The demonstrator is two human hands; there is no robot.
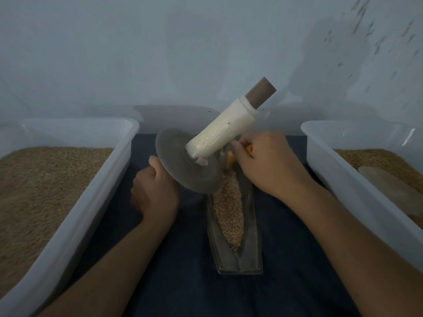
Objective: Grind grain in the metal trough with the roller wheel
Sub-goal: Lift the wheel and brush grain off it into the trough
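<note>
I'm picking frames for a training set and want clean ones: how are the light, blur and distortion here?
Head view: dim, bluish light, with soft shadows on the back wall; the right hand and the orange tool it grips are motion-blurred; the roller wheel, held by the left hand, is fairly sharp; wide-angle bowing splays the side bins; grain in the metal trough stays readable.

The roller wheel (187, 167) is dull grey, its handle (220, 133) cream-wrapped with a brown tip. Tan grain (227, 216) lies in the grey metal trough (250, 225) on dark blue cloth (183, 259). An orange thing (230, 160) by the right hand (272, 165) is perhaps a brush.
</note>
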